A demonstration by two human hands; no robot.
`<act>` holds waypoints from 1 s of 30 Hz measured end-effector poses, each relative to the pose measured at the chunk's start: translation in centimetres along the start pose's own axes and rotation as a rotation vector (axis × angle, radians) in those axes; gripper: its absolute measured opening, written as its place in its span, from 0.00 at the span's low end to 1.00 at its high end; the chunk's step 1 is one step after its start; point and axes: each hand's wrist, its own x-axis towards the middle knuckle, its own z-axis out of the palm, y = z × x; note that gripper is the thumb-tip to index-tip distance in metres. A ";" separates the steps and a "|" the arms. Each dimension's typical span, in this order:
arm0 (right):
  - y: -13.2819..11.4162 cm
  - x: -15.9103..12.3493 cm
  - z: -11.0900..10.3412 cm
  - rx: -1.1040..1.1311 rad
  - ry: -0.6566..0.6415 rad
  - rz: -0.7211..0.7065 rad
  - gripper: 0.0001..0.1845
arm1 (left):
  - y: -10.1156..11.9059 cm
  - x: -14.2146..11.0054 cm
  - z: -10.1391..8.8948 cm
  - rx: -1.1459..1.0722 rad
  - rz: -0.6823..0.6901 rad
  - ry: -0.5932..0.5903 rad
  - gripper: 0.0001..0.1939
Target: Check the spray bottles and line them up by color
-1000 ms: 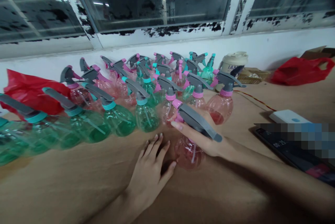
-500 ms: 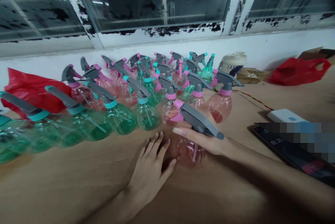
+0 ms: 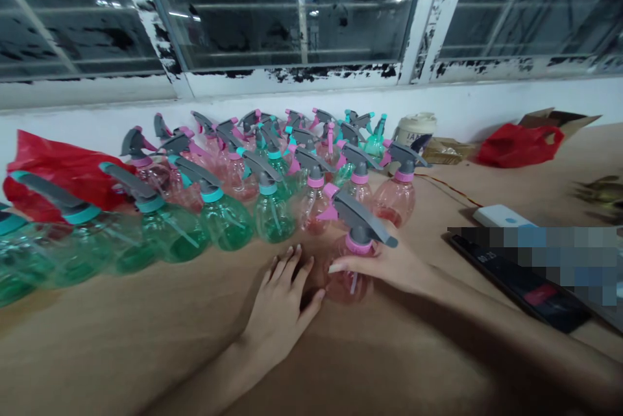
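One pink spray bottle [image 3: 348,285] gripped in right hand [image 3: 392,265]; left hand [image 3: 278,309] loosely spread; two red bags [image 3: 516,145].

The spray bottle [image 3: 359,246] is glossy plastic – the tabletop [image 3: 160,325] matt.

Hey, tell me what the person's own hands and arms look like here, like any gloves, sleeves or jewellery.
The left hand and right hand are both bare, without gloves. No sleeve, watch, bracelet or ring shows on either hand or on the visible forearms, which look slim. The right thumbnail looks long. No markings can be made out.
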 end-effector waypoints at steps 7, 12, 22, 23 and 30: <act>-1.0 -2.0 -0.8 -0.071 0.167 0.032 0.11 | 0.0 0.1 0.1 -0.016 -0.002 0.018 0.23; -0.7 -2.7 -3.0 -0.088 0.182 0.073 0.10 | 0.0 0.2 -0.2 -0.007 0.001 0.002 0.23; 2.4 -3.9 -13.5 -0.083 0.543 0.243 0.11 | -0.9 0.3 0.3 0.024 0.032 0.038 0.24; 2.9 -3.8 -14.4 -0.093 0.583 0.229 0.10 | -1.0 0.4 0.4 0.020 0.033 0.055 0.24; 8.1 -0.8 -17.3 -0.234 0.621 0.167 0.15 | -0.6 0.7 1.1 -0.061 0.019 0.066 0.22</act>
